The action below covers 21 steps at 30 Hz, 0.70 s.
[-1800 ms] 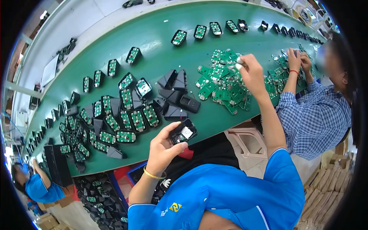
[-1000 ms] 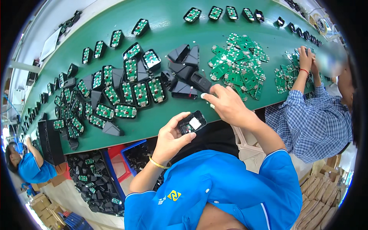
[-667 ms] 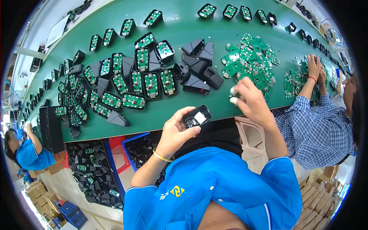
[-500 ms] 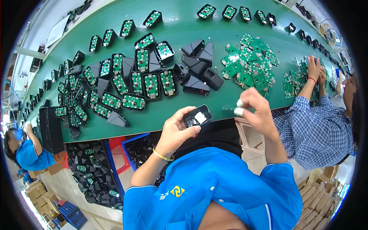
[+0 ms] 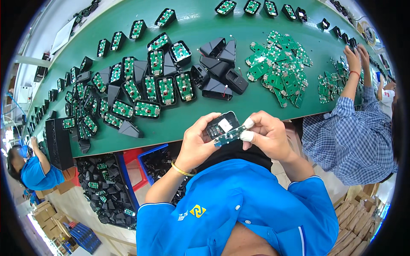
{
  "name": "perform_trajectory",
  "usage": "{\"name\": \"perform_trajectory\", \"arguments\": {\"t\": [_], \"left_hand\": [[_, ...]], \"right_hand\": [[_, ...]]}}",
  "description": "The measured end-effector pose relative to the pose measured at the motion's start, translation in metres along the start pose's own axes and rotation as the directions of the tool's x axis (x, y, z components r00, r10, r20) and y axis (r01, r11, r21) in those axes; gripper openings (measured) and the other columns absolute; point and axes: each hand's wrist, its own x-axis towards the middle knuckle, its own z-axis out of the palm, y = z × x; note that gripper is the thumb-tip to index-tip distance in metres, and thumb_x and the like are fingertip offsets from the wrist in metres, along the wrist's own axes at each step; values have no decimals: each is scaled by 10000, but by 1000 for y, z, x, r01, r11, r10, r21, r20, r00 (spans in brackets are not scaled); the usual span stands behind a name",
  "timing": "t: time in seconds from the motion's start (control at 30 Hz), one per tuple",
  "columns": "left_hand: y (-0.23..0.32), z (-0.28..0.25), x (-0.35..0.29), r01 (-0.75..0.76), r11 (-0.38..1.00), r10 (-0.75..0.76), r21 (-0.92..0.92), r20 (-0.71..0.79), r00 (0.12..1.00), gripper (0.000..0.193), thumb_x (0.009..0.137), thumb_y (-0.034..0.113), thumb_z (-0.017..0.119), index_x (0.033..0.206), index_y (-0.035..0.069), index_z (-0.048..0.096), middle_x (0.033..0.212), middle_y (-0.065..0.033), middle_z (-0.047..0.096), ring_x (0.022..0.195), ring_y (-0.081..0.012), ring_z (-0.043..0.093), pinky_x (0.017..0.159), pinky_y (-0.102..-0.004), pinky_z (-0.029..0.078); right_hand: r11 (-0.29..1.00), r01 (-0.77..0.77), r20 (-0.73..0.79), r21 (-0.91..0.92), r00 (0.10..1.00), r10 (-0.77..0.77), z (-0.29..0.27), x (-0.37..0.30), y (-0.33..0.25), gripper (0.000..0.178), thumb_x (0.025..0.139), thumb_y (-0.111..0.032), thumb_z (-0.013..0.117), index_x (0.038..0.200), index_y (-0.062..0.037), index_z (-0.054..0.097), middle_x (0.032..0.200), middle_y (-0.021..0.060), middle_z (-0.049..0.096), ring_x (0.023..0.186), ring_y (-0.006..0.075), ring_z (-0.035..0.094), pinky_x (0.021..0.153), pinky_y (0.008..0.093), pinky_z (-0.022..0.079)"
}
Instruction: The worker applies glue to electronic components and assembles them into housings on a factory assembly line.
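Here, just off the near edge of the green table (image 5: 222, 25), the left hand (image 5: 197, 141) grips a black housing (image 5: 222, 123) while the right hand (image 5: 267, 136) pinches a green circuit board (image 5: 229, 135) against its open face. Beyond lies a bare strip of table. Farther on, empty black shells (image 5: 218, 70) sit between filled housings (image 5: 164, 87) and loose boards (image 5: 284, 64).

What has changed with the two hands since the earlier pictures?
The right hand reached to the pile of green boards, took one green circuit board and brought it to the black housing. The left hand kept holding that housing throughout.
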Motion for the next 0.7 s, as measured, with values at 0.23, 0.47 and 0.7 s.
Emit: {"name": "perform_trajectory", "arguments": {"t": [0.23, 0.47, 0.7], "left_hand": [[11, 2, -2, -125, 939, 123, 319, 24, 992, 587, 671, -66, 697, 1234, 9, 547, 1151, -113, 605, 911, -181, 598, 736, -263, 502], [21, 10, -6, -282, 779, 293, 560, 73, 953, 561, 714, -55, 683, 1252, 2, 534, 1207, -115, 591, 972, -175, 594, 837, -277, 506], [15, 6, -10, -43, 962, 35, 268, 34, 999, 478, 776, -84, 601, 1240, 15, 545, 1215, -125, 574, 828, -167, 598, 639, -248, 512]], "right_hand": [[998, -52, -31, -42, 998, 51, 1, 4, 8, 216, 822, 89, 615, 990, 17, 498, 874, 122, 602, 602, 174, 632, 540, 237, 529], [985, -110, -79, -134, 992, 100, 2, 8, 13, 217, 808, 94, 602, 983, 15, 500, 862, 119, 604, 575, 154, 619, 512, 214, 501], [905, -94, -68, -414, 995, 72, 1, 3, 17, 272, 773, 90, 612, 1019, 28, 513, 936, 134, 604, 602, 134, 600, 529, 209, 474]]}}
